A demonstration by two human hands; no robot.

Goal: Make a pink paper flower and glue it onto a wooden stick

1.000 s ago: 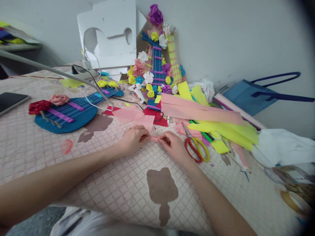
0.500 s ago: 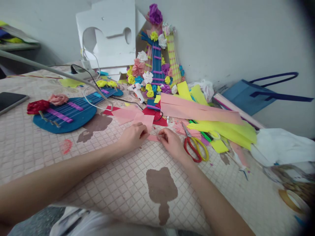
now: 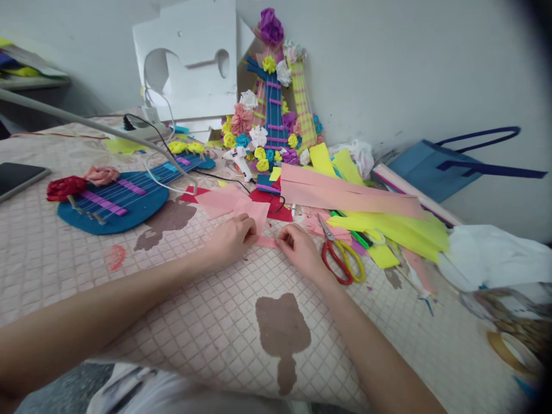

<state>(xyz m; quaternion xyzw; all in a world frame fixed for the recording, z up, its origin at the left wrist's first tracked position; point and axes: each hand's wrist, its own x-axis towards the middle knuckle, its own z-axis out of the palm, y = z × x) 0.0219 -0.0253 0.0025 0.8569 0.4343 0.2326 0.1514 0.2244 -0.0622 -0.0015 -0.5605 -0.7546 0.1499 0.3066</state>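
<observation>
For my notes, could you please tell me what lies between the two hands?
The head view shows a narrow pink strip between the left hand and right hand.

The left forearm, bare, reaches in from the lower left at a shallow slant; the right forearm, also bare, rises more steeply from the lower right. The left hand and right hand face each other, slightly apart, fingers curled, thumbs and fingertips pinching.
</observation>
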